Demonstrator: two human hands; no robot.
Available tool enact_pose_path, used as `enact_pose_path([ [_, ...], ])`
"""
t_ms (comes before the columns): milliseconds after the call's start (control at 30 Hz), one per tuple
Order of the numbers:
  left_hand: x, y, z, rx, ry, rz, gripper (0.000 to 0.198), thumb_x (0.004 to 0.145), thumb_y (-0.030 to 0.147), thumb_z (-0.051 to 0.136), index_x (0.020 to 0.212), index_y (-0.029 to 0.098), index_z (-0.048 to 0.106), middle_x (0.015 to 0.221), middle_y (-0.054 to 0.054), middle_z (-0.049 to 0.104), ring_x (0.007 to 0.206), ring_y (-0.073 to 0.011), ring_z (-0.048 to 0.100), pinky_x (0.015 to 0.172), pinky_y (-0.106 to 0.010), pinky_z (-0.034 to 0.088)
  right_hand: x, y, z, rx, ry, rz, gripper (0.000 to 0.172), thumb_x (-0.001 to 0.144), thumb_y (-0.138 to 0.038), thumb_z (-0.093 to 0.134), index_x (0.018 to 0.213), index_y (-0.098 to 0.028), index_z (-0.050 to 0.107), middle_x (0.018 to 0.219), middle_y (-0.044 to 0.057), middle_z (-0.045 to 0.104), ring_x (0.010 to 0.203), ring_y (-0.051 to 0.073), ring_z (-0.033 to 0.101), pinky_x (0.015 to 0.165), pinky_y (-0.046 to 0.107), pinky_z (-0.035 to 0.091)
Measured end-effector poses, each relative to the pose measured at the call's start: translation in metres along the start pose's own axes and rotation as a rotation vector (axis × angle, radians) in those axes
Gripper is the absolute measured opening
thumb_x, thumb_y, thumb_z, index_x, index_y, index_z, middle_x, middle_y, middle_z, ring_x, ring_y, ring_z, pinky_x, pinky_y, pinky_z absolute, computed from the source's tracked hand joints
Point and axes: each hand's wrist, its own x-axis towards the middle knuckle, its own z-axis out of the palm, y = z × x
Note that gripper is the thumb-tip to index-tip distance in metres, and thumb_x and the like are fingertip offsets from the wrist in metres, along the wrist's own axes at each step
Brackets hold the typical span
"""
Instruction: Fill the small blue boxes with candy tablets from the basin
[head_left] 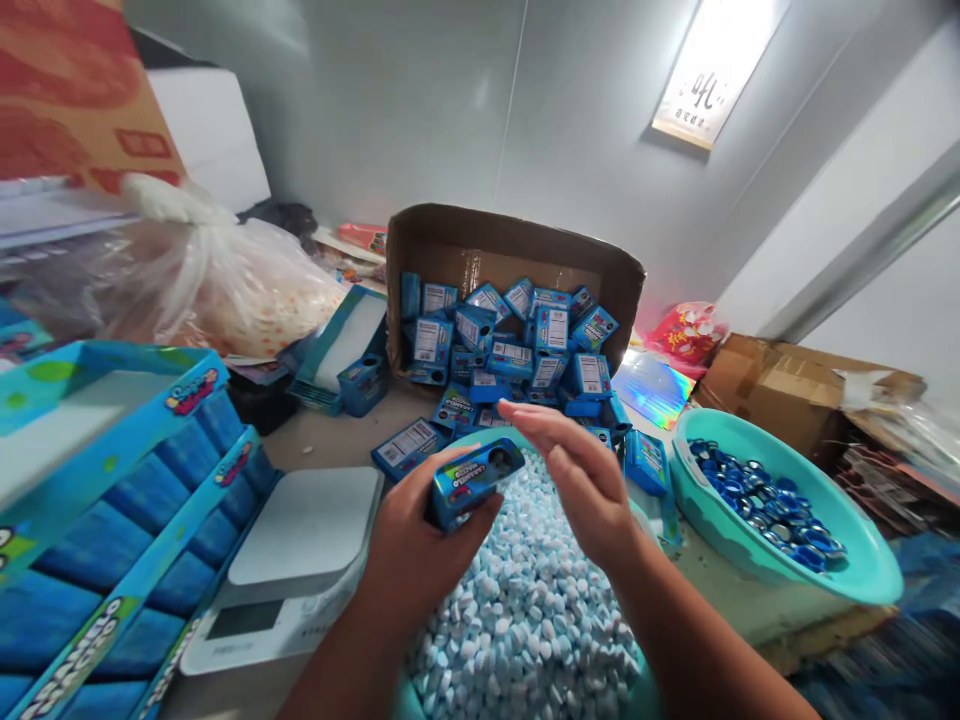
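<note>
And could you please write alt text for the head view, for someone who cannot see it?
A left hand holds a small blue box above a basin of pale tablets, the right hand raised nearby. Behind is a carton of similar boxes; a scale sits left, a bowl of shiny blue pieces right.

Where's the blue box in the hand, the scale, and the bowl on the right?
Held blue box [475, 478]: head view, on its printed side.
Scale [311, 520]: head view, on its weighing plate.
Bowl [838, 508]: head view, on its bare inner wall.

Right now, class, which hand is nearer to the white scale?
Left: the left hand is just beside the scale; the right hand is farther away, over the tablets.
</note>
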Motion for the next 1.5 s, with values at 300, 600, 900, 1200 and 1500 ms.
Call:
enact_pose_path([
  [300,-0.001,0.000,0.003,0.030,-0.136,-0.031,0.033,0.081,0.036,0.073,0.112,0.026,0.069,0.099,0.003,0.072,0.083,-0.0179,0.069,0.082,-0.026,0.058,0.001,0.006,-0.009,-0.189,-0.170,0.089,0.045,0.110,-0.046,0.035,0.148,-0.028,0.048,0.154,0.001,0.043,0.145,0.019,0.035,0.124,0.040,0.025],
  [600,0.010,-0.025,-0.059,0.135,0.448,-0.108,0.053,0.071,0.045,0.084,0.115,0.023,0.063,0.107,-0.003,0.068,0.090,-0.0210,0.068,0.081,-0.028,0.056,0.001,0.031,-0.023,-0.701,-0.498,0.452,0.037,0.100,-0.036,0.058,0.135,-0.025,0.064,0.140,0.007,0.058,0.131,0.027,0.051,0.115,0.049,0.039],
  [900,0.007,-0.083,-0.101,-0.018,0.135,-0.295,0.061,0.066,0.041,0.086,0.116,0.017,0.061,0.114,-0.009,0.067,0.107,-0.0269,0.064,0.092,-0.037,0.053,0.000,0.018,-0.010,-0.749,-0.830,0.438,0.046,0.080,-0.037,0.084,0.123,-0.032,0.068,0.128,0.003,0.056,0.121,0.028,0.051,0.104,0.046,0.046],
  [1200,-0.004,-0.052,-0.109,-0.151,0.322,0.102,0.019,0.090,0.022,0.073,0.109,0.018,0.068,0.112,-0.007,0.068,0.112,-0.0219,0.064,0.099,-0.032,0.053,0.001,0.030,-0.027,-0.708,-0.801,0.455,0.011,0.091,-0.021,0.067,0.101,-0.025,0.071,0.105,-0.001,0.066,0.097,0.018,0.061,0.087,0.033,0.044],
  [1500,-0.021,-0.046,-0.107,0.367,0.475,-0.165,0.027,0.099,0.039,0.055,0.111,0.018,0.065,0.109,-0.006,0.069,0.103,-0.0223,0.066,0.094,-0.036,0.054,0.008,0.029,-0.032,-0.875,-0.640,0.494,0.019,0.098,-0.030,0.054,0.101,-0.023,0.072,0.106,0.003,0.068,0.090,0.021,0.063,0.078,0.035,0.047],
])
